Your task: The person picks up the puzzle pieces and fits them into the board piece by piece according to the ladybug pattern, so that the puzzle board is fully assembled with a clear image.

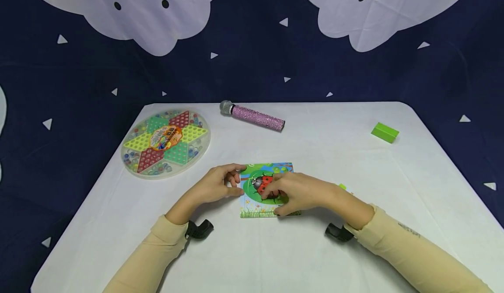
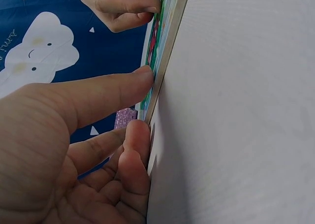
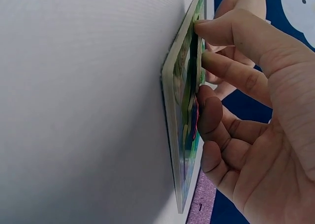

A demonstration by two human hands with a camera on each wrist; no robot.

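Note:
A square jigsaw puzzle [image 1: 256, 212] with a red ladybird on a green leaf lies flat before me. My left hand [image 1: 218, 183] rests at its left side, with thumb and forefinger touching the edge and the other fingers loosely bent. In the left wrist view, the thumb [image 2: 140, 81] meets the puzzle's side. My right hand [image 1: 299, 191] is over the lower right of the picture. It pinches a thin puzzle piece [image 3: 199, 74] between thumb and fingers, and the piece stands slightly proud of the board. Much of the piece is hidden by the hand from above.
A round Chinese checkers set [image 1: 185, 164] with marbles sits at the left. Behind the puzzle lies a glittery pink microphone [image 1: 257, 117]. A green block [image 1: 385, 132] is at the far right. Something small and green [image 1: 342, 186] peeks out behind my right forearm.

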